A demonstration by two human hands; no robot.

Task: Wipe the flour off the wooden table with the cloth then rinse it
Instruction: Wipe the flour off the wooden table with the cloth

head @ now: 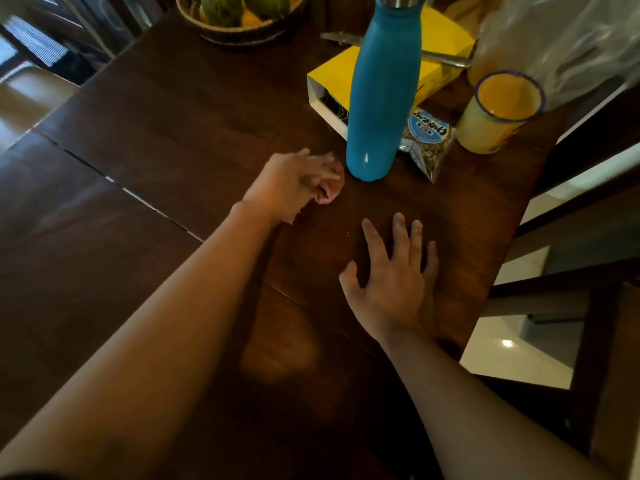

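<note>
My left hand (292, 183) grips a small pink cloth (330, 192) bunched under its fingers and holds it against the dark wooden table (180, 133), just left of a blue bottle. The hand is motion-blurred. My right hand (394, 278) lies flat on the table nearer to me, fingers spread and straight, holding nothing. A tiny white speck (347, 233) sits on the wood between the two hands; no larger patch of flour shows on the dark surface.
A tall blue bottle (379, 95) stands right beside the cloth. Behind it lie a yellow box (440, 57), a small snack packet (427, 140), a yellow enamel cup (498, 114), a knife (341, 38) and a fruit basket (239, 19). A chair (588, 202) stands at the table's right edge.
</note>
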